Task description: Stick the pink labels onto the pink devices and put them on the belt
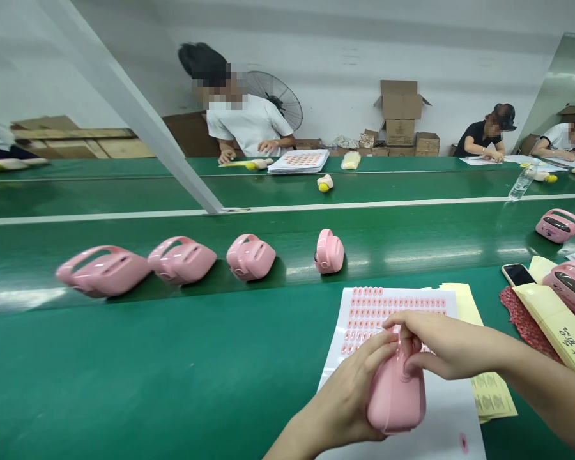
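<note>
My left hand (347,396) wraps around a pink radio-shaped device (397,399) with a carry handle, held end-on above the white sticker sheet (333,370). My right hand (434,345) is closed at the device's upper end. Its thumb presses near a round knob-like detail, and its curled fingers lie by the handle. Whether a sticker is between those fingers is hidden. Rows of small pink oval stickers (367,313) cover the sheet's upper part, and a single sticker (464,442) sits near its lower right corner.
Several similar pink devices (110,271) stand along the green belt (287,230). At right are a phone (518,275), yellow paper (558,319), red bubble wrap (522,316) and more devices (572,284). A slanted post (138,115) rises ahead; co-workers (249,121) sit beyond.
</note>
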A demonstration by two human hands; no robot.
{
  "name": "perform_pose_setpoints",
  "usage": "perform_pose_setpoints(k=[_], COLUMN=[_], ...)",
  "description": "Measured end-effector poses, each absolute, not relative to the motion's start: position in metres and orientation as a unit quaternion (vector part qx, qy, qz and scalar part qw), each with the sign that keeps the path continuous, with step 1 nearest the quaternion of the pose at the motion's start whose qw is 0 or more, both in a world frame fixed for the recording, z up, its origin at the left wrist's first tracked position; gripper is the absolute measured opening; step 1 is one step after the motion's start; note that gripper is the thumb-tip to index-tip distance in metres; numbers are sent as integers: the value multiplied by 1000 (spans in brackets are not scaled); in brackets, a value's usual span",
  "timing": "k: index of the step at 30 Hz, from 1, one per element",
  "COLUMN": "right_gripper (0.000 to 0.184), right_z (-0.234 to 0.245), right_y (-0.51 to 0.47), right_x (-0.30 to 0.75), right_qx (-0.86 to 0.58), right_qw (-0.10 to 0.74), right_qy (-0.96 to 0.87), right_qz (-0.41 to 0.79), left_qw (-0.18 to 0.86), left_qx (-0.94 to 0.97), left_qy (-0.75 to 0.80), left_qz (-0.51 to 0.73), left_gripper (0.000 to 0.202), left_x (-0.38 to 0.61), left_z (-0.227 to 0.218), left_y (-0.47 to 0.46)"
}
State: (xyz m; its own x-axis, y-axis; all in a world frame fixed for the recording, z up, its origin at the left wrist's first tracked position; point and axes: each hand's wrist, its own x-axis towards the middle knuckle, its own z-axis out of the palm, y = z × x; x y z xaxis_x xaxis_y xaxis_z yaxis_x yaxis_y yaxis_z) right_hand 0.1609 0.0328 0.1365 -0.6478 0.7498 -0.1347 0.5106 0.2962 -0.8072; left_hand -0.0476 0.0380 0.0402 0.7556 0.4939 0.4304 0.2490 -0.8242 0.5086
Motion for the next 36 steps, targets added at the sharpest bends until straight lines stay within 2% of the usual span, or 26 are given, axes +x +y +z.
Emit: perform_pose_setpoints(k=[4,8,12,18,26,29,32,36], right_gripper=[38,35,35,36,48,51,44,35], right_z=[129,125,129,139,143,142,139,132], right_y=[31,27,24,24,28,28,26,21], right_x=[160,157,153,149,144,146,151,157], right_qx=[-421,-438,-458,-496,-494,-506,-521,-462], right_qw=[188,218,204,139,135,141,179,301], right_qy=[-743,-734,-759,-777,-767,-772,-776,-768], right_qz=[485,472,415,363,386,358,307,326], left_qw=[214,203,202,194,185,183,186,202], left_qx=[905,901,897,894,895,896,894,888], left_qy=[205,203,209,198,188,184,181,170], left_qz=[306,324,334,352,360,360,365,378], left_gripper=[118,117,115,110,117,120,118,110], left_x=[-46,-45,-44,-46,-49,-50,-51,-51], left_z=[37,35,35,32,31,28,26,27], left_y=[38,39,39,39,40,40,40,39])
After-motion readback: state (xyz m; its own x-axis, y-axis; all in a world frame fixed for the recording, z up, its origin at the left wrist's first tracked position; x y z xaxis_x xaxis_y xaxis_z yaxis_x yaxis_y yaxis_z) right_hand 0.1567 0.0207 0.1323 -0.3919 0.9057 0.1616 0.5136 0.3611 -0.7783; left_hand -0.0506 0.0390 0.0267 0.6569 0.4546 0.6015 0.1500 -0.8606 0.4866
